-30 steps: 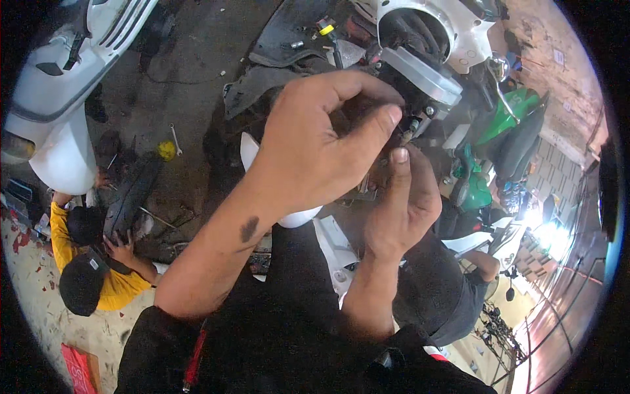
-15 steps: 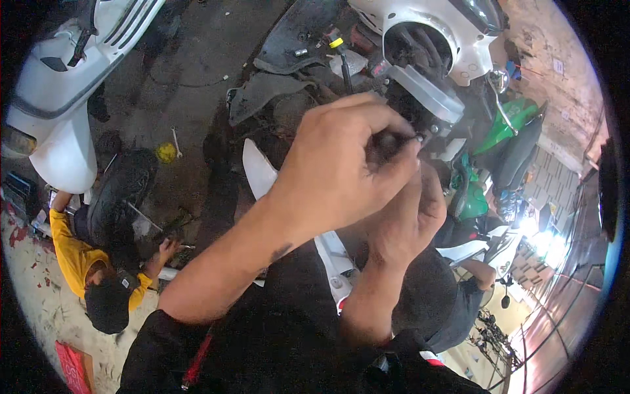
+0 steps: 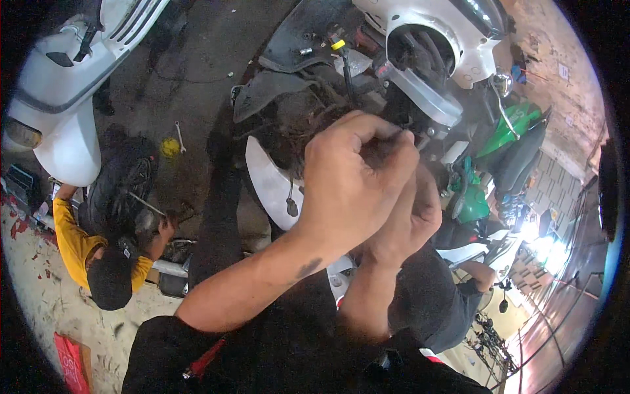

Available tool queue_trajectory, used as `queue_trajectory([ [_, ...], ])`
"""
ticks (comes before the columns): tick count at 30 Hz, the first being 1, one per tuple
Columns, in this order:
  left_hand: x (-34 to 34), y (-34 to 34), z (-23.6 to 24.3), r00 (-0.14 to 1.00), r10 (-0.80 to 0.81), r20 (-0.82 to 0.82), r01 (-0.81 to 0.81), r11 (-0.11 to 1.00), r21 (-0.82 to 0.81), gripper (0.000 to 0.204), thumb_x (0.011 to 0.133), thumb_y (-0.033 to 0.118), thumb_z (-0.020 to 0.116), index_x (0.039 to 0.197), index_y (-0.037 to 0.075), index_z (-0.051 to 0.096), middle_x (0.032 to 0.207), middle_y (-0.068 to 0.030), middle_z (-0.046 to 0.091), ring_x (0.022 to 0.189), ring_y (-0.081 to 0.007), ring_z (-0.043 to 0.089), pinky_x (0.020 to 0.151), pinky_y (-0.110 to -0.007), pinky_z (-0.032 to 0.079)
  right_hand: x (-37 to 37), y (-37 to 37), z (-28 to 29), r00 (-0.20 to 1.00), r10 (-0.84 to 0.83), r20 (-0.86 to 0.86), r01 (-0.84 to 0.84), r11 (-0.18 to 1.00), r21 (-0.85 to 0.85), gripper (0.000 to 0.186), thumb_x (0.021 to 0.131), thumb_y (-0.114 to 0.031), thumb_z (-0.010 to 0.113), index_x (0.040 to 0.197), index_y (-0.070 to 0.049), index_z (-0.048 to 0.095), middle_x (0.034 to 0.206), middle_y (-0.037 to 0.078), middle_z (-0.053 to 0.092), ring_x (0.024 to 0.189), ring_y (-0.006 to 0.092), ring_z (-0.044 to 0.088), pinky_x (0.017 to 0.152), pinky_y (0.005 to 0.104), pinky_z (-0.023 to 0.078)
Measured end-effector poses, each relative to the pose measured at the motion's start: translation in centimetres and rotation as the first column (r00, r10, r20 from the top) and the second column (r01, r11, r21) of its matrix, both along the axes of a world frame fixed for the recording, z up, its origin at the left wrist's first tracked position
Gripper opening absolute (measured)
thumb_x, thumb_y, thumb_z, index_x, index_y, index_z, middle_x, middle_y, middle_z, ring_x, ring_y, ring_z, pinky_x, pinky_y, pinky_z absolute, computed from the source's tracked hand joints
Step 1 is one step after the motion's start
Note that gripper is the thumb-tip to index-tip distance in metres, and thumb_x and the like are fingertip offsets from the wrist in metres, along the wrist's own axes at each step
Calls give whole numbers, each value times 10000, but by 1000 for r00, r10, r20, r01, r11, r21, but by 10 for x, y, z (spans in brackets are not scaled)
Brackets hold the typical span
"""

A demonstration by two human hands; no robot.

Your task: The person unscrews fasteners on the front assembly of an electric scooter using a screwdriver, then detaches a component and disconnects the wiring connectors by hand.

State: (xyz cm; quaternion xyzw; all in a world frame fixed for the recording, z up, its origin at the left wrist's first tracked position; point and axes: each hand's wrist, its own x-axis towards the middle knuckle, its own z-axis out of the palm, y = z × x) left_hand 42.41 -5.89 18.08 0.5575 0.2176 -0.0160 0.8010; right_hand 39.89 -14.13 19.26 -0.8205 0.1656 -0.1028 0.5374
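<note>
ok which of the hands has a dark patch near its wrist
The left hand: a dark patch marks its forearm; no such patch shows behind the right hand.

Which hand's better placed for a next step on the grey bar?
Likely the left hand: its fingertips are nearer the grey bar, in front. The right hand sits lower in view, partly covered by the left.

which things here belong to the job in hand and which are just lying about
Apparently in use:
left grip and right grip, close together; anything held is hidden
pale elongated part, near the fingertips

Apparently lying about:
wrench on the floor
yellow object beside it
small metal cylinder
</note>
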Motion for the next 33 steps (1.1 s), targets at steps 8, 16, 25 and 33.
queue_trajectory([
  [8,-1,3,10,996,9,-92,-12,999,-36,185,882,173,686,841,-7,691,725,-5,655,637,-46,557,562,-215,438,1,6,-3,1000,-17,-6,17,1000,21,144,901,-59,661,961,71,650,866,97,686,766,115,622,705,234,501],
  [16,4,19,-8,995,4,96,6,995,-104,262,830,196,728,978,-17,689,858,-70,693,759,-116,620,689,-265,489,-1,-17,-1,993,108,43,-111,991,70,152,907,-92,664,951,54,652,893,78,674,802,119,599,714,236,476],
  [25,19,37,-11,944,-309,114,237,878,417,383,721,280,772,942,-25,704,835,-130,711,748,-154,664,703,-296,513,-1,-22,-3,979,199,37,-200,979,30,162,921,-99,644,983,51,638,905,75,667,823,113,593,732,236,472],
  [33,23,32,-9,965,-235,113,163,883,440,389,718,311,746,972,18,718,858,-137,714,784,-195,681,734,-304,516,11,-18,12,970,243,2,-243,970,9,191,927,-106,639,993,72,642,895,82,670,824,114,598,749,242,477],
])
